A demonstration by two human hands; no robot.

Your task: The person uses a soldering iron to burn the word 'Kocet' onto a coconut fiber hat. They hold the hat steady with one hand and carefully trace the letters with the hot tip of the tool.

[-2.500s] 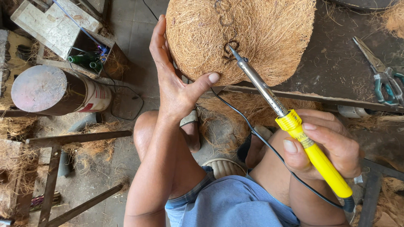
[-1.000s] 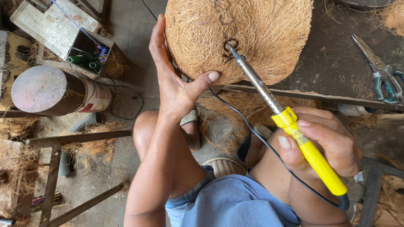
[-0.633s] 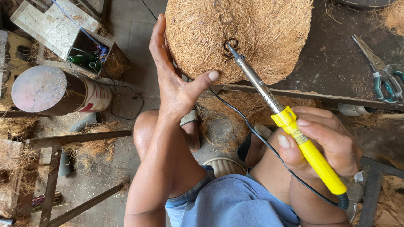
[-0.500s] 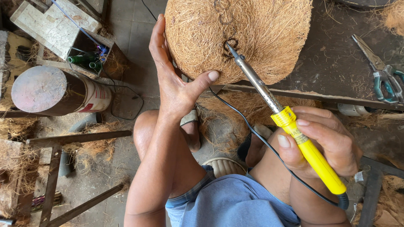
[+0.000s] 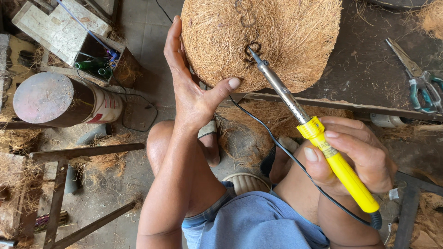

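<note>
Unmoved, soldering iron tip touches husk (edge).

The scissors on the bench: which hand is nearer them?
Right. The right hand holds the yellow soldering iron just below the scissors; the left hand is across the coir mound.

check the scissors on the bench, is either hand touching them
No, the scissors lie apart at the right of the bench, while the right hand holds the soldering iron and the left hand steadies the coir ball.
</note>
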